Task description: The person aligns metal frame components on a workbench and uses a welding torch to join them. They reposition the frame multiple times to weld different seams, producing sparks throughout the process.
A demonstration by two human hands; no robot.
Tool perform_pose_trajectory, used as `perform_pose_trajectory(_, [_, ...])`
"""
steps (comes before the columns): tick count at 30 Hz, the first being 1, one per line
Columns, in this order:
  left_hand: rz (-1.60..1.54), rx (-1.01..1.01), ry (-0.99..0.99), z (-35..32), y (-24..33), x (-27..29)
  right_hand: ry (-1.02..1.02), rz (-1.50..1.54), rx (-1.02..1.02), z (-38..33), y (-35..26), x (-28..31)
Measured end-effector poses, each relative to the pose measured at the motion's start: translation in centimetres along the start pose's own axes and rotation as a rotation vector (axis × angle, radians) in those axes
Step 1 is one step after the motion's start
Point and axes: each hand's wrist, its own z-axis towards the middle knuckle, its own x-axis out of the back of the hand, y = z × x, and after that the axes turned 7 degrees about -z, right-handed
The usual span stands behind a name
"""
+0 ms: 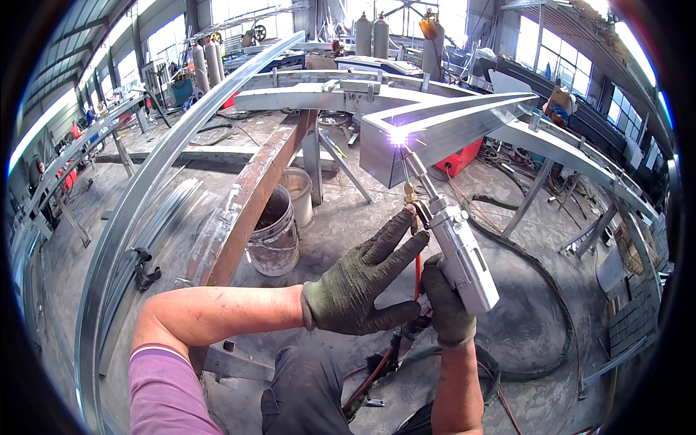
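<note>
My right hand (448, 304), in a dark green work glove, is closed around the grip of a silver welding gun (462, 250). The gun's nozzle points up and away, and a bright violet-white arc with sparks burns at its tip. It meets the near end of a silver square metal tube (377, 148), along the corner where two lengths join in a narrow V. My left hand (362, 283), gloved alike, is stretched flat beside the gun, fingers extended and thumb apart. Its fingertips reach the brass fitting (411, 194) and orange hose; whether they touch cannot be told.
A rusty brown beam (243, 199) and a long silver rail (138, 196) run along my left. Two dirty buckets (274, 243) stand beside the beam. Black hose (554, 290) curls over the floor at right. A red box (460, 158) sits behind the tube; gas cylinders (364, 36) stand farther back.
</note>
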Motion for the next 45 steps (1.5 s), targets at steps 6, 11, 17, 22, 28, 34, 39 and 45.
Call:
perform_pose_trajectory(6, [0.02,0.012,-0.005,-0.1,0.1,0.0,0.007,-0.004,-0.047,-0.1,0.3,0.0])
perform_pose_trajectory(11, [0.007,0.008,-0.003,0.1,0.1,-0.1,0.009,-0.001,0.016,-0.1,0.1,0.0])
perform_pose_trajectory(17, [0.012,0.008,-0.014,-0.1,0.2,0.1,0.012,-0.009,-0.018,-0.1,-0.2,-0.1])
perform_pose_trajectory(22, [0.006,0.016,-0.004,-0.1,0.3,0.1,0.015,0.012,-0.026,-0.2,-0.3,0.0])
perform_pose_trajectory(28, [0.002,0.005,0.011,0.0,0.5,0.1,0.018,0.021,-0.023,-0.2,-0.9,-0.2])
perform_pose_trajectory(34, [0.036,0.024,-0.004,0.0,0.7,0.3,0.018,0.041,-0.088,-0.4,-1.5,-0.5])
perform_pose_trajectory(39, [0.012,0.02,0.001,0.1,0.6,0.1,0.059,-0.015,0.038,-0.3,-0.3,-0.8])
perform_pose_trajectory(45, [0.016,0.014,0.013,-0.1,0.4,0.0,0.015,-0.031,-0.027,-0.2,-1.4,-0.7])
